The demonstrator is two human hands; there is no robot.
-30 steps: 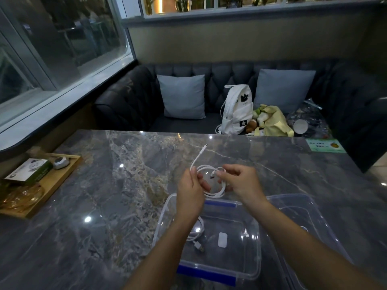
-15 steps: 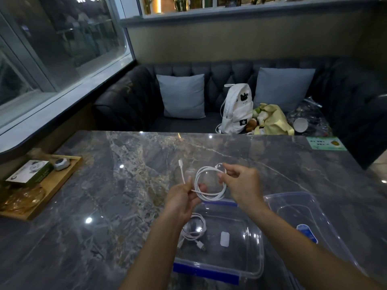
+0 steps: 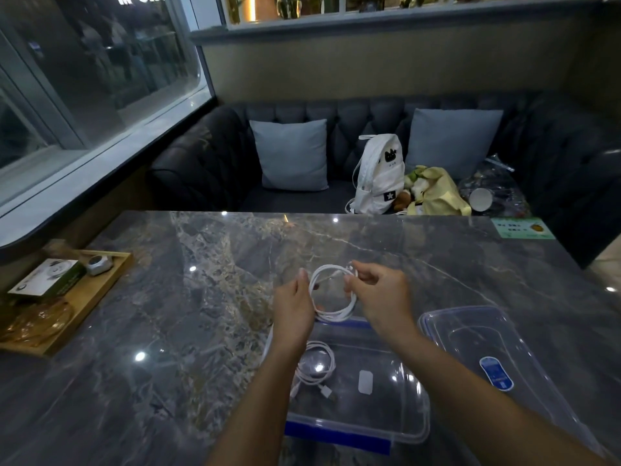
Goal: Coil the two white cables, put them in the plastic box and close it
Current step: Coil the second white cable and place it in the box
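Both hands hold a coiled white cable [image 3: 336, 314] in the air above the far edge of the clear plastic box [image 3: 413, 428]. My left hand [image 3: 294, 307] grips the coil's left side and my right hand [image 3: 379, 294] pinches its upper right side. A second white cable [image 3: 316, 368] lies coiled inside the open box, at its left, with its plug toward the near side. The box's clear lid [image 3: 470, 334] lies flat on the table to the right of the box, a blue label on it.
The grey marble table [image 3: 201, 297] carries a wooden tray [image 3: 84, 297] with a small box and glass dish at the left edge. Behind the table stands a dark sofa [image 3: 208, 163] with two cushions, a white backpack [image 3: 379, 173] and bags.
The loose cable end that stuck up toward the far side has been wound in; the coil is now closed. My left hand moved up to the coil's left side.
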